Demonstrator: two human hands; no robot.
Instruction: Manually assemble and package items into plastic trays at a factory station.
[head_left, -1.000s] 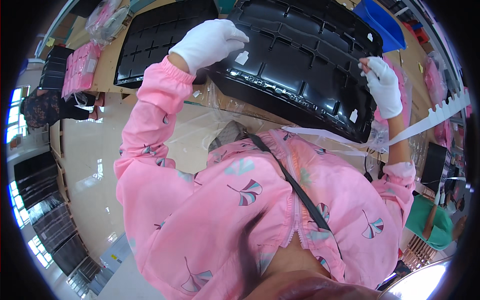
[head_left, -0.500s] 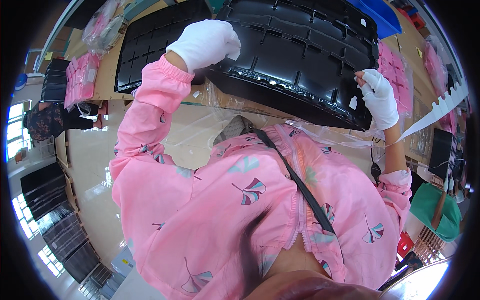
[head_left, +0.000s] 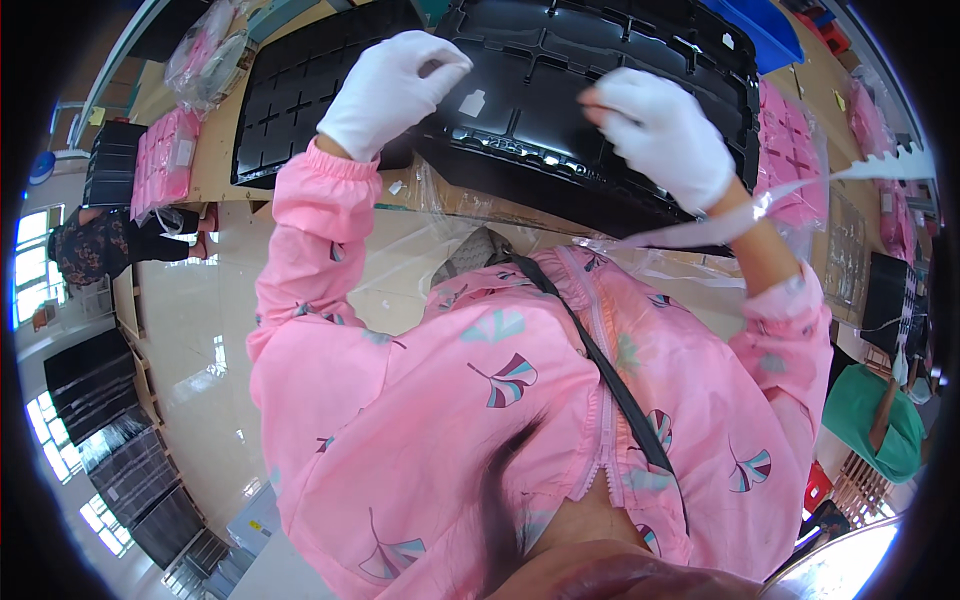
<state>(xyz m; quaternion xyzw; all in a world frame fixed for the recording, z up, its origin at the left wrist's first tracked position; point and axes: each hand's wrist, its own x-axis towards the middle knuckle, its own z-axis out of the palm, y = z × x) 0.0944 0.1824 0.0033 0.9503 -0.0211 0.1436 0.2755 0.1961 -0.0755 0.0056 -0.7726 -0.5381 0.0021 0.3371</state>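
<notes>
A large black plastic tray (head_left: 560,80) with moulded ridges lies upside down on the bench before me. A white bottle-shaped sticker (head_left: 473,103) is on its near left part, and a similar white sticker (head_left: 728,41) is at the far right corner. My left hand (head_left: 395,85), in a white glove, is just left of the near sticker, thumb and fingertips drawn together with nothing visible between them. Over the tray's right half is my right hand (head_left: 665,135), gloved with bare fingertips, its fingers blurred. A white backing strip (head_left: 790,188) runs across my right wrist.
Another black tray (head_left: 300,90) stands at the left. Pink bundles in clear plastic (head_left: 165,160) lie at the bench's left end, more pink packs (head_left: 790,150) at the right. Behind is a blue bin (head_left: 755,30). A person (head_left: 95,245) is far left, another in green (head_left: 872,420) at the right.
My right hand has swung left from the tray's right edge to over its middle, and the strip has shifted with it. My left hand has drawn slightly up and left, exposing the near sticker.
</notes>
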